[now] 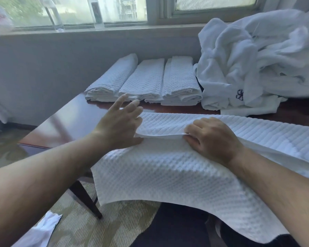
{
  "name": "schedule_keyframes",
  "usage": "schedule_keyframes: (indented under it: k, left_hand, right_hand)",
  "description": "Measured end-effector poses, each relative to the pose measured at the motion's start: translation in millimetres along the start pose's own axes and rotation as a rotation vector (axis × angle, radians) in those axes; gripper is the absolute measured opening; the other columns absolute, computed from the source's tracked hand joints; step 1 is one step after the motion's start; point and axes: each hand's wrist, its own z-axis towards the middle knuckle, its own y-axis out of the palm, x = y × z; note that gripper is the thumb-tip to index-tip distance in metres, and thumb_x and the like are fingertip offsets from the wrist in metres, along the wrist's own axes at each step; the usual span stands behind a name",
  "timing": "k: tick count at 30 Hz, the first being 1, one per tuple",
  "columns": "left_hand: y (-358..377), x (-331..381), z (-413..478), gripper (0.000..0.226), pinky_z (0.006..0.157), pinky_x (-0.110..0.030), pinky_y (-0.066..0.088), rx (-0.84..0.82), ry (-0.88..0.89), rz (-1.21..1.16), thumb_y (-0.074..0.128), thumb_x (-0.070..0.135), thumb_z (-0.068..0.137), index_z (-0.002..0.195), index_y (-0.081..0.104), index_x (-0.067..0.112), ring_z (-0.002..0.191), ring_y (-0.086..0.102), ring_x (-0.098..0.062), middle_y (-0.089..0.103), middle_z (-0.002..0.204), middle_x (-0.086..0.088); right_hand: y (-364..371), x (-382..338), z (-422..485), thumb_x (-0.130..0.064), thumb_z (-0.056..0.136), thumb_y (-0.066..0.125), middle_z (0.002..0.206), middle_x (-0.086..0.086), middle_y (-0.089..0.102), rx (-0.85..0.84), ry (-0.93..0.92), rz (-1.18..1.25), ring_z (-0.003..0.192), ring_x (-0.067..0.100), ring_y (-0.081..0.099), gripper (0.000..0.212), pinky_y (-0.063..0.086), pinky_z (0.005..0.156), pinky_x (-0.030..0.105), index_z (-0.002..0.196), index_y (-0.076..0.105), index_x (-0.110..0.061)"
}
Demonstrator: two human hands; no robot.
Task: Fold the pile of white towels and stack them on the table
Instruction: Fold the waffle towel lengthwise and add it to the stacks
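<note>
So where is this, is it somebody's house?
More likely a hotel room or its laundry corner: a heap of white towels with one bearing a dark logo, matching folded towels in a row, and patterned carpet.

Both bare forearms reach forward; the left hand (120,122) lies flat with fingers spread (thumb tucked under), the right hand (211,138) curls in a pinch.

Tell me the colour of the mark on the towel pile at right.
Dark navy, an embroidered logo on the white unfolded pile; head view shows it.
</note>
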Motion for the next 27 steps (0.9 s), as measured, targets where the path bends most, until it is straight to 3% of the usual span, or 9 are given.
schedule_keyframes:
  k: [3,5,8,12,18,20,22,24,27]
  left_hand:
    - [0,-15,8,0.035,0.122,-0.045,0.009,-0.128,0.129,-0.155,0.048,0.058,0.083,0.104,0.057,0.031,0.118,0.057,-0.012,0.064,0.106,0.016]
    - [0,-22,13,0.041,0.121,-0.044,0.013,-0.190,0.177,-0.153,0.053,0.055,0.078,0.114,0.052,0.035,0.108,0.056,-0.010,0.062,0.103,0.018]
    - [-1,-28,27,0.054,0.114,-0.043,0.026,-0.267,0.210,-0.063,0.059,0.058,0.075,0.126,0.049,0.041,0.104,0.052,-0.010,0.061,0.105,0.020]
    - [-6,-41,43,0.038,0.100,-0.038,0.036,-0.314,0.175,0.097,0.052,0.058,0.083,0.110,0.065,0.034,0.099,0.049,-0.012,0.059,0.095,0.015]
    - [-7,-49,47,0.027,0.122,-0.043,0.021,-0.422,-0.054,0.186,0.043,0.023,0.096,0.094,0.069,0.026,0.105,0.064,-0.018,0.070,0.096,0.006]
    - [-4,-44,42,0.022,0.107,-0.041,0.037,-0.386,-0.134,0.174,0.043,0.016,0.098,0.097,0.063,0.024,0.087,0.064,-0.020,0.064,0.079,0.006]
    - [2,-41,35,0.017,0.078,-0.034,0.037,-0.412,-0.154,0.157,0.048,0.018,0.097,0.106,0.059,0.025,0.073,0.053,-0.019,0.047,0.068,0.008]
    - [9,-47,26,0.022,0.075,-0.033,0.034,-0.436,-0.108,0.120,0.054,0.025,0.093,0.112,0.062,0.032,0.085,0.052,-0.017,0.049,0.081,0.007]
    - [22,-67,20,0.046,0.098,-0.037,0.037,-0.422,-0.002,0.057,0.067,0.036,0.085,0.128,0.056,0.044,0.131,0.041,-0.014,0.048,0.135,0.009]
  right_hand:
    - [-2,-1,3,-0.036,0.096,0.052,0.072,0.004,0.059,-0.104,0.066,-0.021,0.067,0.030,0.059,0.029,0.042,0.063,0.036,0.086,0.065,-0.012]
    - [0,-7,12,-0.049,0.097,0.042,0.084,0.002,0.059,-0.259,0.188,-0.069,0.084,0.028,0.060,0.036,0.034,0.071,0.037,0.096,0.061,-0.017]
    - [6,-23,28,-0.065,0.092,0.039,0.103,0.001,0.056,-0.396,0.340,-0.042,0.102,0.024,0.052,0.049,0.039,0.084,0.042,0.113,0.058,-0.025]
    - [12,-39,33,-0.038,0.102,0.040,0.100,0.003,0.053,-0.342,0.373,-0.083,0.096,0.025,0.049,0.026,0.043,0.080,0.041,0.113,0.059,-0.023]
    - [13,-40,32,-0.015,0.093,0.057,0.077,0.007,0.061,-0.168,0.327,-0.138,0.071,0.031,0.058,0.012,0.043,0.060,0.037,0.087,0.066,-0.010]
    - [15,-39,30,-0.018,0.094,0.059,0.074,0.005,0.063,-0.159,0.337,-0.110,0.068,0.028,0.058,0.013,0.044,0.058,0.035,0.090,0.069,-0.010]
    - [18,-37,27,-0.021,0.095,0.060,0.072,0.003,0.062,-0.151,0.340,-0.104,0.067,0.026,0.057,0.014,0.040,0.056,0.033,0.091,0.070,-0.012]
    - [19,-36,26,-0.020,0.093,0.063,0.070,0.003,0.061,-0.130,0.347,-0.099,0.066,0.026,0.056,0.011,0.037,0.056,0.031,0.090,0.070,-0.012]
    - [18,-36,27,-0.020,0.093,0.064,0.071,0.002,0.061,-0.138,0.345,-0.071,0.067,0.026,0.056,0.009,0.039,0.057,0.032,0.089,0.069,-0.013]
